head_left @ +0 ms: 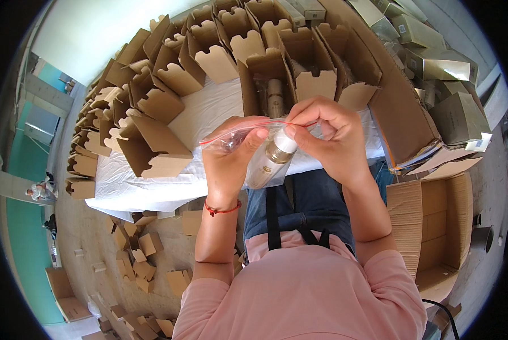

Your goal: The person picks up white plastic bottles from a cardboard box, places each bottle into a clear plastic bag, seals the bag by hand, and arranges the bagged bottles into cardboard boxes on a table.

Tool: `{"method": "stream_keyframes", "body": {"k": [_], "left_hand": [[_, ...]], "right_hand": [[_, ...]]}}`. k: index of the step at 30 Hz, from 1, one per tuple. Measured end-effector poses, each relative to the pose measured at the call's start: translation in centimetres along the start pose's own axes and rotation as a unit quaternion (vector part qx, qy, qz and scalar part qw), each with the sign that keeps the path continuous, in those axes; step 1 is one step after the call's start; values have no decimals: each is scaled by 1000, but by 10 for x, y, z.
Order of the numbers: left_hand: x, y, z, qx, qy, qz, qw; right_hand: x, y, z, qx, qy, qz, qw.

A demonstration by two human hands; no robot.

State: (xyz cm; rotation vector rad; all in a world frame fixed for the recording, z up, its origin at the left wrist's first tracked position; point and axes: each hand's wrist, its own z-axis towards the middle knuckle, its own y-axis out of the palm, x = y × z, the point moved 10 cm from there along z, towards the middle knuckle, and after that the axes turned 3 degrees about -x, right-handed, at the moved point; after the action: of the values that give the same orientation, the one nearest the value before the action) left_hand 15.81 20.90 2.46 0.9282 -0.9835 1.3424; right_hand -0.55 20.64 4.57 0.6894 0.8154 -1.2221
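Note:
A clear zip-lock bag with a red seal strip is held up in front of me by both hands. Inside it hangs a pale bottle with a gold collar and a white cap, tilted. My left hand grips the left part of the bag, its thumb near the red strip. My right hand pinches the strip just above the cap. Directly beyond my hands, an open brown carton contains another bottle in clear wrapping.
Several open cardboard boxes stand on a white-covered table. To the right are a large carton wall, a pile of silvery boxes and an open carton. Small cardboard pieces litter the floor at left.

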Motion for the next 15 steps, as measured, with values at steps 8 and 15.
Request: {"method": "stream_keyframes", "body": {"k": [8,15], "left_hand": [[1,0,-1,5,27,11,1000],[4,0,-4,26,30,14,999]], "right_hand": [[-1,1,0,-5,7,4,1000],[0,2,-2,0,19,39,999]]}}
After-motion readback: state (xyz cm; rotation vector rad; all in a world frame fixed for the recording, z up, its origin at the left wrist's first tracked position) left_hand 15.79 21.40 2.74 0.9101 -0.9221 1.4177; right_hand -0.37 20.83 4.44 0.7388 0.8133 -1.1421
